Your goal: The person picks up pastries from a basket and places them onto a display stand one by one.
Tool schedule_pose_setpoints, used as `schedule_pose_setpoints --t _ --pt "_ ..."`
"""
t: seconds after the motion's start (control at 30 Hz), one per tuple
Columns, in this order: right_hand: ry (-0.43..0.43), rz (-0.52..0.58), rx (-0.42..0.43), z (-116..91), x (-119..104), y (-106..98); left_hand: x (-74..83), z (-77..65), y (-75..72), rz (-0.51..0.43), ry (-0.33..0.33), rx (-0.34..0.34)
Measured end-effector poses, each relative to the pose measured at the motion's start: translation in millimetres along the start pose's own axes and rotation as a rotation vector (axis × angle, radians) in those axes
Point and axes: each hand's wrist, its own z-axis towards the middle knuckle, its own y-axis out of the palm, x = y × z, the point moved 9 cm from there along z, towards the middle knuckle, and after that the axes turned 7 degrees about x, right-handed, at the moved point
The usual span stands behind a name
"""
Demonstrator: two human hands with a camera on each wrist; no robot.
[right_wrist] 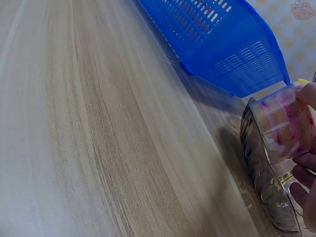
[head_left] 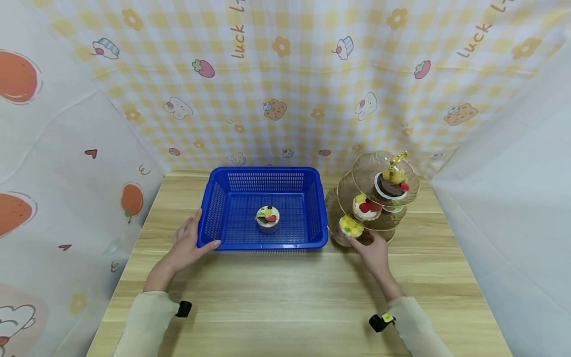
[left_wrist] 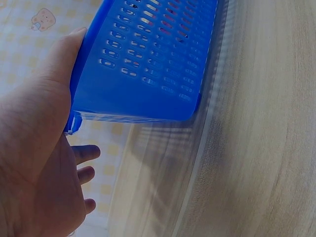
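My left hand [head_left: 186, 244] rests at the near left corner of a blue plastic basket [head_left: 263, 246], thumb along the front rim and fingers spread along the left side. Inside the basket stands a small fruit-topped cake [head_left: 268, 218]. With thumb and fingers, my right hand [head_left: 372, 253] grips a layered cake cup [right_wrist: 286, 121] with yellow fruit cubes on top. That cup is at the lowest tier of a three-tier stand [head_left: 357, 179]; whether its base touches the tier is unclear. In the left wrist view, the thumb lies against the basket rim.
A strawberry-topped tart [head_left: 367, 208] sits on the middle tier, and a chocolate cake [head_left: 389, 186] on the top one. A gold handle [head_left: 398, 157] rises from the stand. All stand on a wooden table [head_left: 285, 302], with a checked cloth [head_left: 285, 84] behind it.
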Motion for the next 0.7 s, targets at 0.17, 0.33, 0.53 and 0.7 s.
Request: schedule_pose_setpoints --t 0.17,0.33,0.53,0.7 --pt "-0.021 0.019 0.054 2 -4 0 -0.5 -0.7 0.3 0.000 -0.008 -0.002" --pt "-0.024 0.018 0.091 3 -5 2 0.9 -1.1 0.4 0.000 -0.003 0.001" --pt "0.018 0.003 0.131 6 2 4 -0.2 -0.8 0.6 0.001 -0.004 0.002" --pt "0.024 0.042 0.144 9 5 6 -2.1 0.0 1.0 0.001 -0.004 0.002"
